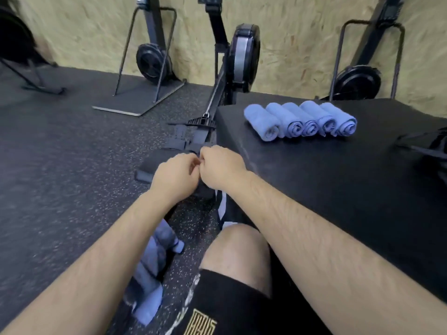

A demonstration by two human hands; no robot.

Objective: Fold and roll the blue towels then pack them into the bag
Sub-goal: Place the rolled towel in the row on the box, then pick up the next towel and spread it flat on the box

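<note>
- Loosely crumpled, an unrolled blue towel point(154, 259) lies low under the left forearm, probably kept within reach for folding next.
- At centre, the left hand point(175, 174) and right hand point(221, 169) meet knuckle to knuckle, fingers curled inward. I cannot tell whether they pinch anything.
- Further right, five rolled blue towels point(300, 120) sit touching in a row on the black table point(314, 189), spiral ends toward the person, seemingly staged for packing.
- At the far right edge, a black bag point(428, 146) rests on the table, mostly out of frame. Its inside is hidden, and no towel shows in it.

Five rolled blue towels point(301, 120) abreast on black block point(314, 180)
</note>
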